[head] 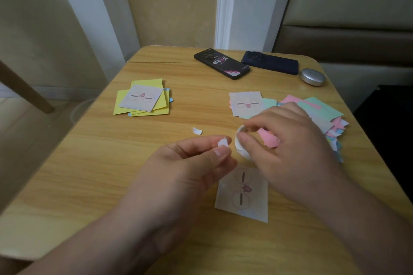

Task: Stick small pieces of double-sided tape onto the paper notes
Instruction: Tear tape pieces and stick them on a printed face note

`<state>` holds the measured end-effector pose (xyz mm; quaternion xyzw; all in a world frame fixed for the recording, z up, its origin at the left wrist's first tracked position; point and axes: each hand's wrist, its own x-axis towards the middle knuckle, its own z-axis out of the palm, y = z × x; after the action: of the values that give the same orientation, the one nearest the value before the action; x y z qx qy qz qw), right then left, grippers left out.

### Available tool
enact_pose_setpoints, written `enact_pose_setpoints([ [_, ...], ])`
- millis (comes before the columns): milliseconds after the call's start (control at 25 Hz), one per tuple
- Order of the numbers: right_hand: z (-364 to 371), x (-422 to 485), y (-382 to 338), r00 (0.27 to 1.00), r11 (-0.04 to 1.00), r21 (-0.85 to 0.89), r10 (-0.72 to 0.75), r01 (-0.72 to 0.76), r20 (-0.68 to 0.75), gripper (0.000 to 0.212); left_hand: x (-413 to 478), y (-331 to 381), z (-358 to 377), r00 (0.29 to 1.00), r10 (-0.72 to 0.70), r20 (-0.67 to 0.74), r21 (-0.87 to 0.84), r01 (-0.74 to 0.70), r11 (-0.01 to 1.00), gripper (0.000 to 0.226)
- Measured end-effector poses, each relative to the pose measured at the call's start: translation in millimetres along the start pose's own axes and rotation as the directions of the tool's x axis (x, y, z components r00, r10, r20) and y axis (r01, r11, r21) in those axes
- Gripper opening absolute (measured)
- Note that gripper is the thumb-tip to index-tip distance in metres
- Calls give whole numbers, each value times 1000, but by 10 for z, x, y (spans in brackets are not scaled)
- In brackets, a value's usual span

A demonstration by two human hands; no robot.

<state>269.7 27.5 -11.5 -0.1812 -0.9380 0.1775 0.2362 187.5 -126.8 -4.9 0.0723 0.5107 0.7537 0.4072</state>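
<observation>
Pinching a small tape piece (pixel 223 142) in left hand (pixel 190 167); gripping double-sided tape roll (pixel 243 153) in right hand (pixel 288 140), over cartoon-face paper note (pixel 248 205) lying near-centre on wooden table (pixel 134 152).

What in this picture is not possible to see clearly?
Tape roll: head view, mostly covered by the right hand.
Tape piece pinched by the left hand: too small and blurred to show its backing.
Right pile of notes: partly behind the right hand, count unclear.
Writing on the black phone: too small to read.
</observation>
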Motion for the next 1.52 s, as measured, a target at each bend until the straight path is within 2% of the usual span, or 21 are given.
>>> enact_pose_setpoints([
  [40, -39, -70, -63, 998, 991, 136, 20, -11, -67, 6, 3, -7, -5, 999, -16, 37, -27, 17, 999, 19],
  [120, -117, -256, -214, 992, 904, 424, 97, -55, -79, 8, 10, -43, -23, 992, -40, 120, -78, 50, 996, 43],
  [200, -148, -407, -333, 991, 804, 590, 126, -81, -35, 8, -8, -75, -32, 981, -27, 192, -97, 46, 994, 55],
  [240, -151, -453, -348, 989, 762, 639, 147, -107, -11, 6, -27, -91, -34, 977, -8, 215, -90, 28, 996, 54],
  [400, -223, -464, -323, 975, 594, 781, 209, -193, 81, 5, -66, -136, -34, 975, 136, 178, 87, -154, 984, 16],
  [560, -286, -437, -356, 962, 467, 851, 232, -238, 142, 3, -54, -156, -62, 978, 135, 161, 193, -165, 967, 21],
  [760, -267, -447, -358, 936, 437, 833, 247, -339, 251, 3, -109, -121, 21, 977, 161, 137, 252, -192, 948, 22],
  [920, -251, -447, -350, 937, 449, 830, 264, -330, 229, 2, -77, -202, -13, 979, 153, 133, 187, -177, 966, 31],
  [1120, -196, -510, -406, 968, 613, 767, 246, -189, 42, 7, -79, -245, -28, 981, 152, 122, 89, -163, 983, 32],
  [1240, -167, -560, -420, 972, 734, 668, 224, -122, -69, 9, -82, -252, -17, 980, 156, 125, 71, -166, 984, 35],
  [1320, -157, -577, -414, 972, 791, 603, 207, -101, -109, 10, -88, -253, -24, 976, 140, 168, 26, -147, 989, 40],
  [1520, -120, -565, -409, 961, 825, 553, 234, -117, -145, 17, -95, -281, -54, 938, 151, 312, -27, -151, 988, 49],
])
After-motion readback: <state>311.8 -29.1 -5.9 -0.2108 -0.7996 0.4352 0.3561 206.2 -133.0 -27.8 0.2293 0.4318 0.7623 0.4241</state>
